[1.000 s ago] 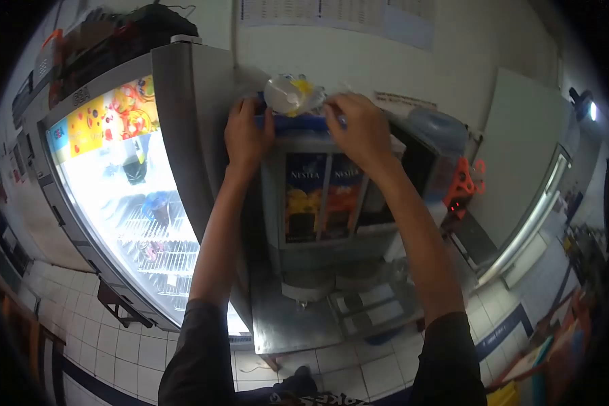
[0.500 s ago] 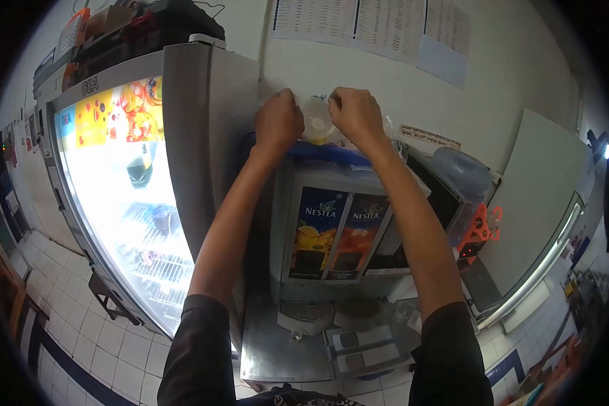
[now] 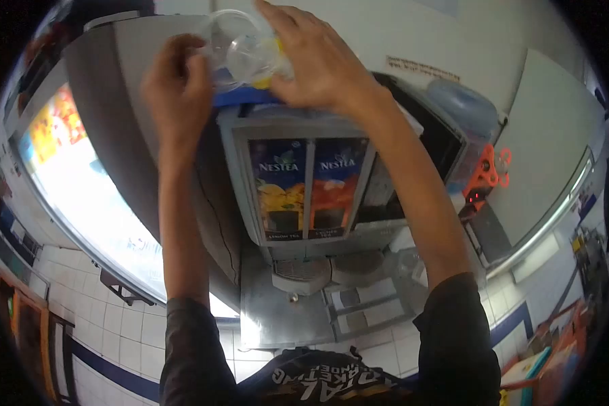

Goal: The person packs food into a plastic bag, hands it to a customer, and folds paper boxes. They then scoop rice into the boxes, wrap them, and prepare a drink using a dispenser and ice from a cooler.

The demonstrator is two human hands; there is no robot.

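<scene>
Above the drink dispenser (image 3: 298, 122), my right hand (image 3: 321, 64) is wrapped round the side of a clear plastic cup (image 3: 240, 54). The cup is tipped so its round mouth faces me, with a smaller clear ring visible inside it. Some yellow shows between the cup and my right palm. My left hand (image 3: 179, 84) is at the cup's left rim, fingers curled and thumb against them; I cannot tell what is pinched there. Under both hands lies something blue (image 3: 243, 97) on top of the dispenser, whose front carries two Nestea labels.
A lit display fridge (image 3: 95, 196) stands to the left. Below the dispenser is a metal counter (image 3: 277, 325) with drip trays (image 3: 301, 276). A clear rounded container (image 3: 460, 101) and an orange hanger-like item (image 3: 487, 172) are to the right.
Both hands have come nearer, and my view has tilted down and shifted right. The clear cup, earlier behind the hands atop the dispenser, is now in my right hand.
</scene>
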